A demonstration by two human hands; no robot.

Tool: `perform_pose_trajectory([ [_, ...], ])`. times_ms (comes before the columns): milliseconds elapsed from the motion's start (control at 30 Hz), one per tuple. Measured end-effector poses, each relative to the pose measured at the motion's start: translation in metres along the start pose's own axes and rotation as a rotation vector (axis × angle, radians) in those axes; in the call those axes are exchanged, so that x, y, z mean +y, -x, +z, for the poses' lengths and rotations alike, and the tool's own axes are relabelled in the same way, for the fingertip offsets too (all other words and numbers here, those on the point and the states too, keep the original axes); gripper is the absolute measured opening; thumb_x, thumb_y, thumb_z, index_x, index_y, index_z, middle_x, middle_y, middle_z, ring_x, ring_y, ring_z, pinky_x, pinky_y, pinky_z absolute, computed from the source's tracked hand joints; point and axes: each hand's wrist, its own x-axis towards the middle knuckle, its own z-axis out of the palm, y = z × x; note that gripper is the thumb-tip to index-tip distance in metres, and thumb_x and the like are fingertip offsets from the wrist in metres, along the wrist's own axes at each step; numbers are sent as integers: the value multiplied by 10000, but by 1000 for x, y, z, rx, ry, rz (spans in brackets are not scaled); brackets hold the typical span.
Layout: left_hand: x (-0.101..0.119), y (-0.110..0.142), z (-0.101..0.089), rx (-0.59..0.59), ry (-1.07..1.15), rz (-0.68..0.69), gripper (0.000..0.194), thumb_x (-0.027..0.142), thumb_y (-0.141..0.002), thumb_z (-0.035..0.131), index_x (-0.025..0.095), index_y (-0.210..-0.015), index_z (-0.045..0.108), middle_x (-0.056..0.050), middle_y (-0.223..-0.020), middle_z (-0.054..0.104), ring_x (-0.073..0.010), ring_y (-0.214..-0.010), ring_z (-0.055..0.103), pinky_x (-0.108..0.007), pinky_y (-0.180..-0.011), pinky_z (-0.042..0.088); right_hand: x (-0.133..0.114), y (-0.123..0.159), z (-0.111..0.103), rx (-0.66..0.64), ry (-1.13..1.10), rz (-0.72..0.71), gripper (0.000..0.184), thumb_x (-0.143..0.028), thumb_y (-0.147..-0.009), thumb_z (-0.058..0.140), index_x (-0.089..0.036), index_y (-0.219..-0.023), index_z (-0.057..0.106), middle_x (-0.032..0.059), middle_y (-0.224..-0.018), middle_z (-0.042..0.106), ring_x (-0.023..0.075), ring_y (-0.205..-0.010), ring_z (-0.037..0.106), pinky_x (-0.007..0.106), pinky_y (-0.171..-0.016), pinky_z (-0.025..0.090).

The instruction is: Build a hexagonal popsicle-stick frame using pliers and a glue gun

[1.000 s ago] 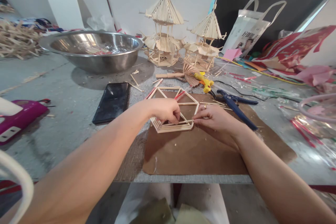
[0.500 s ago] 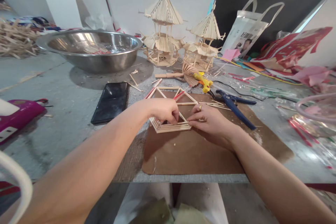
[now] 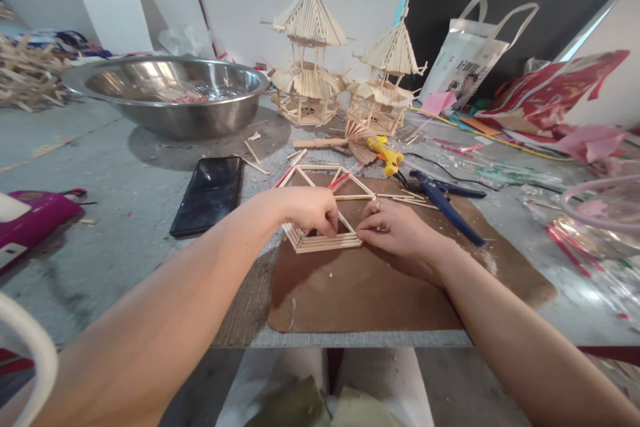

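Note:
A hexagonal frame of pale thin wooden sticks (image 3: 327, 244) lies on the brown mat (image 3: 340, 300), its near side built of several stacked rows. My left hand (image 3: 315, 209) reaches over it, fingers curled down and closed at the inner side of the near rows; its fingertips are partly hidden. At the near right corner, my right hand (image 3: 395, 227), with a ring on one finger, pinches the ends of those rows. A red stick (image 3: 339, 181) lies across the frame's far part. Loose sticks (image 3: 413, 199) rest just beyond my right hand.
Blue-handled pliers (image 3: 450, 210) and a yellow glue gun (image 3: 386, 155) lie at the mat's far right. A black phone (image 3: 207, 195) is on the left, before a steel basin (image 3: 170, 97). Two stick pagodas (image 3: 310, 87) stand behind. Plastic packets (image 3: 590, 247) are on the right.
The whole view has shifted very slightly. Both hands keep the same hold on the stick frame, with no clear movement.

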Motion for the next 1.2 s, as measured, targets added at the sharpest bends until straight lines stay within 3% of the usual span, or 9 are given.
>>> perform_pose_trajectory([
  [1200, -1, 0, -1, 4, -6, 19, 195, 254, -642, 559, 175, -778, 674, 14, -647, 627, -82, -530, 480, -196, -510, 318, 0, -2, 1, -22, -91, -37, 199, -199, -783, 486, -187, -727, 676, 18, -727, 566, 107, -686, 504, 225, -639, 355],
])
